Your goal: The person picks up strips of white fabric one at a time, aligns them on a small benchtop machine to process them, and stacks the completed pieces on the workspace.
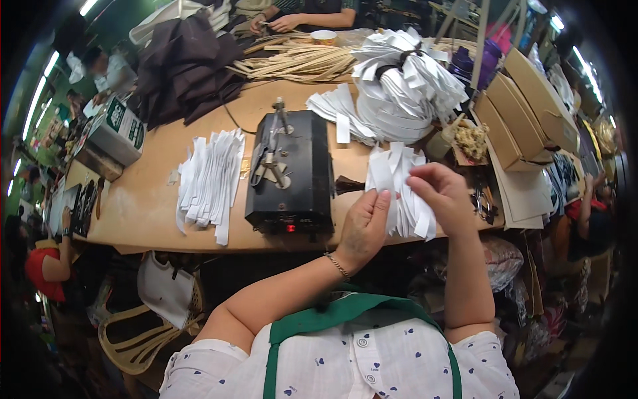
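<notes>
Closest in, a white patterned shirt and a green apron cover the wearer's front, with a pale slatted chair to the left, a white bag-like item against it. The left forearm, a chain bracelet at its wrist, reaches in to the worktop. There the left hand has its grip closed on the lower end of a white strip, thumb laid on top. The right hand is raised just beside it, thumb and fingers bent toward the strips; whether its grip pinches one, one cannot tell. Under and between both hands lies a loose pile of white strips, near the right part of the worktop's front edge. Left of the hands stands a black machine, a red light glowing on its front, and beyond its left side a row of white strips lies side by side. Farther back, a big tied bundle of white strips sits to the right, near the brown cardboard pieces. Dark fabric is heaped at the left rear, beside long beige strips, behind which show a co-worker's hands.
</notes>
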